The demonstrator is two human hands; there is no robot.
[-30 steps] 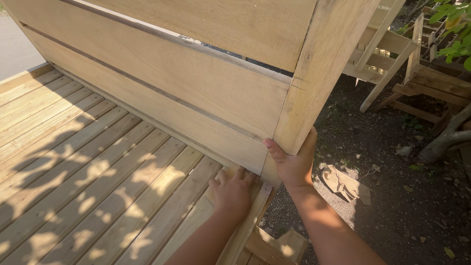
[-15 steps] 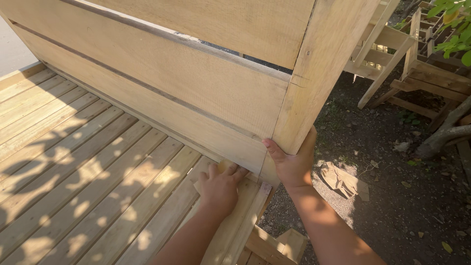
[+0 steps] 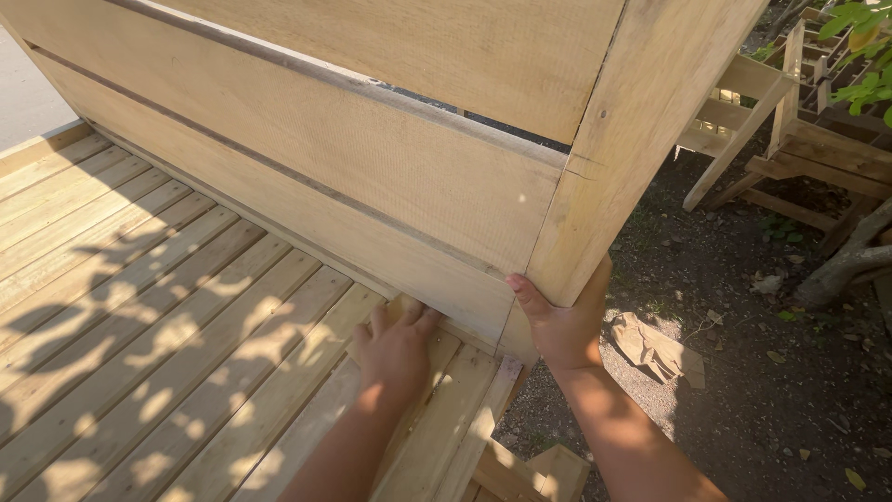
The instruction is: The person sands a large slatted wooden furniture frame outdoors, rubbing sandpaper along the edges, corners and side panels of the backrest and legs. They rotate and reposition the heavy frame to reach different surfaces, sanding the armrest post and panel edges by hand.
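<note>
**Two Hands at the Foot of a Plank Panel**

The fingers (image 3: 401, 314) of the left hand (image 3: 398, 351) were seen stretched out nearly flat, with their tips tucked into the gap under the lowest board of the wooden panel (image 3: 372, 177); nothing was gripped by them. The palm was laid on the deck (image 3: 158, 335) just below that edge. The right hand (image 3: 562, 325) was wrapped around the bottom of the corner post (image 3: 641, 121), the thumb pressed against the inner face and the other fingers hidden behind the post, so that their exact spread could not be told. The panel was held tilted above the deck's slatted boards, at their outer end. Beyond the edge, bare soil (image 3: 771, 372) was seen, with a scrap of cardboard (image 3: 655, 346) lying near the right wrist. Further wooden frames (image 3: 790, 139) and green leaves (image 3: 859, 46) were visible at the upper right.
</note>
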